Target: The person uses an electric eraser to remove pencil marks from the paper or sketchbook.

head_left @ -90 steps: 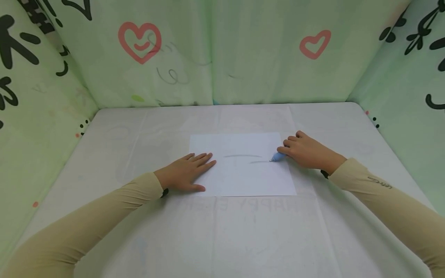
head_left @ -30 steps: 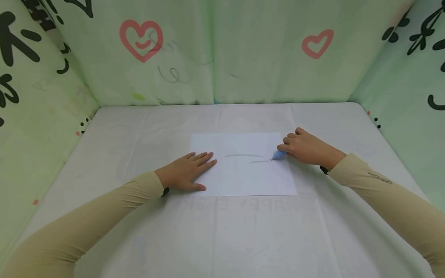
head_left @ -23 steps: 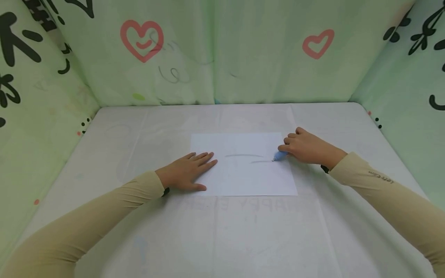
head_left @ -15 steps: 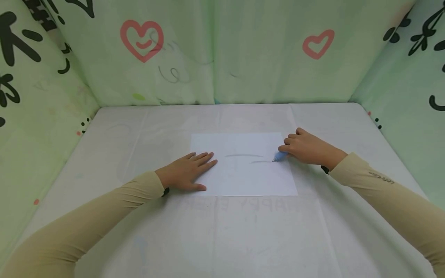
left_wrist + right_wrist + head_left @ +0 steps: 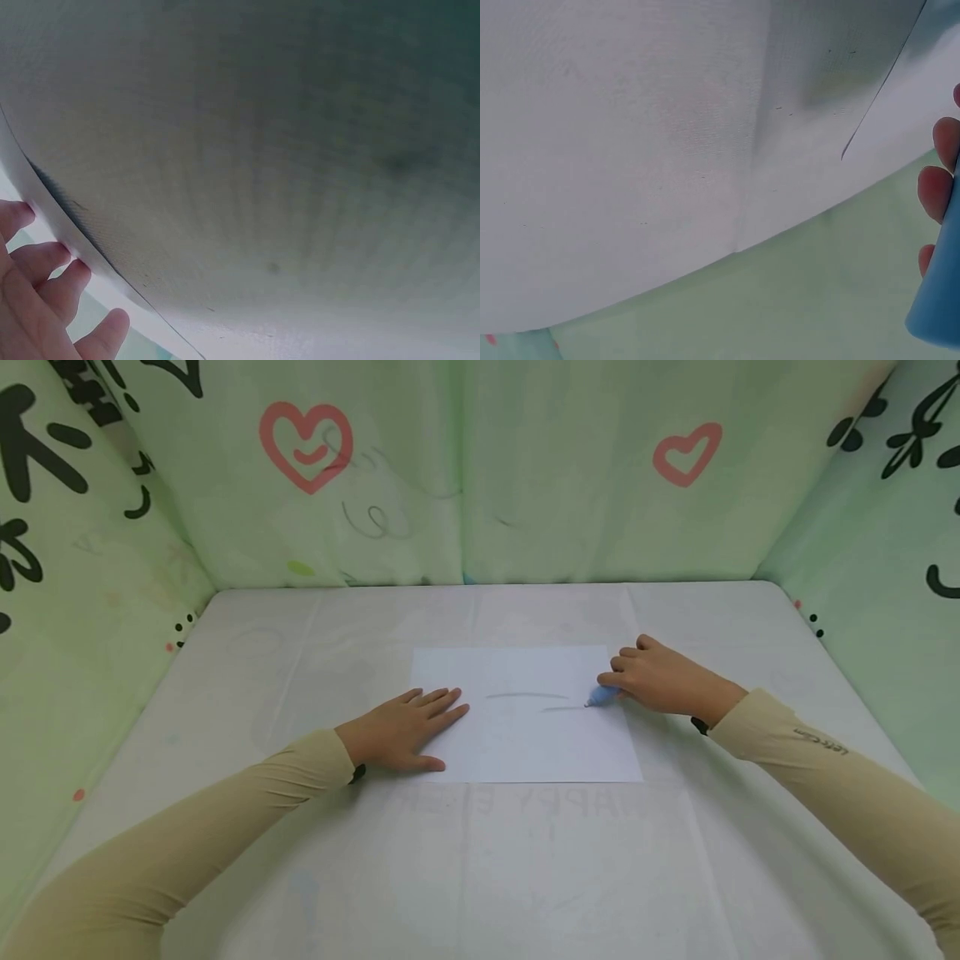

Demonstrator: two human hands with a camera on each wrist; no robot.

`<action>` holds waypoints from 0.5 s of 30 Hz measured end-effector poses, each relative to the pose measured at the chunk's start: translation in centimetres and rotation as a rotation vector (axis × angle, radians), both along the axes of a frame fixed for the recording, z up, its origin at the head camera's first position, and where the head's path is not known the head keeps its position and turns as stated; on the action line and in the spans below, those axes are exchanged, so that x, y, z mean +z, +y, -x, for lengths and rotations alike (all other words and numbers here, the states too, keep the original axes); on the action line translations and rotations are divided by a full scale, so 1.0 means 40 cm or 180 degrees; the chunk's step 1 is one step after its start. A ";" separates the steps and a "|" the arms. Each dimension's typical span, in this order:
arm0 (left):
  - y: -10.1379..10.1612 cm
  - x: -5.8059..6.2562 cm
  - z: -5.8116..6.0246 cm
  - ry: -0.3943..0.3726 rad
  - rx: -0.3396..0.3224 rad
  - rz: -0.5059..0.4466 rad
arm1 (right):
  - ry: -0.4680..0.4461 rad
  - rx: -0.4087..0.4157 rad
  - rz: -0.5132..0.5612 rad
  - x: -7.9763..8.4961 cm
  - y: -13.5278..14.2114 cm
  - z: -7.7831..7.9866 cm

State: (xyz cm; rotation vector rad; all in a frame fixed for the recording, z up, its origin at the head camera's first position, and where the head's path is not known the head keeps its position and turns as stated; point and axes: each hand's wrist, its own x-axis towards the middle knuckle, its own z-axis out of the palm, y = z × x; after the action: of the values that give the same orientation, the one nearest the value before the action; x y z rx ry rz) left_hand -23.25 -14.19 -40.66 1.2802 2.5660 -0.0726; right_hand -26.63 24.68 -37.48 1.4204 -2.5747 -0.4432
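A white sheet of paper [image 5: 525, 747] lies on the table, bearing two faint grey strokes. My left hand [image 5: 405, 731] rests flat on its left part, fingers spread; some fingertips [image 5: 64, 281] show in the left wrist view. At the paper's right edge, my right hand [image 5: 656, 681] grips a thick blue pen [image 5: 602, 696] with a tapered nose and fine tip. The tip is at the right end of the lower stroke. In the right wrist view, fingers curl round the blue barrel [image 5: 941, 277], its blunt end pointing down in the frame.
A white cloth [image 5: 337, 860] with faint printed letters and creases covers the table [image 5: 285, 627]. Pale green curtains [image 5: 555, 502] with red hearts and black shapes enclose it at the back and both sides.
Over the last half second the right hand and pen shift very slightly left. Since three seconds ago the right hand has risen a little in view. The left hand stays put.
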 end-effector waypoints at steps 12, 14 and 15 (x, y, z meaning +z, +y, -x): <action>-0.001 0.000 -0.001 -0.0010 0.0009 -0.0005 | -0.0099 0.0045 0.0007 0.011 -0.012 -0.003; -0.001 0.000 -0.001 -0.0012 0.0007 -0.0006 | -0.0116 0.0029 -0.0005 0.012 -0.013 -0.003; -0.001 0.000 -0.001 -0.0012 0.0007 -0.0007 | -0.0114 0.0032 -0.0002 0.013 -0.014 -0.003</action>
State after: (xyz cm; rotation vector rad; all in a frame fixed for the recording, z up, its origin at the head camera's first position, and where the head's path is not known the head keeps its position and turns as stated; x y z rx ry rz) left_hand -23.21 -14.21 -40.67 1.2769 2.5649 -0.0670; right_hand -26.53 24.12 -36.96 1.4538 -2.5944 -0.4207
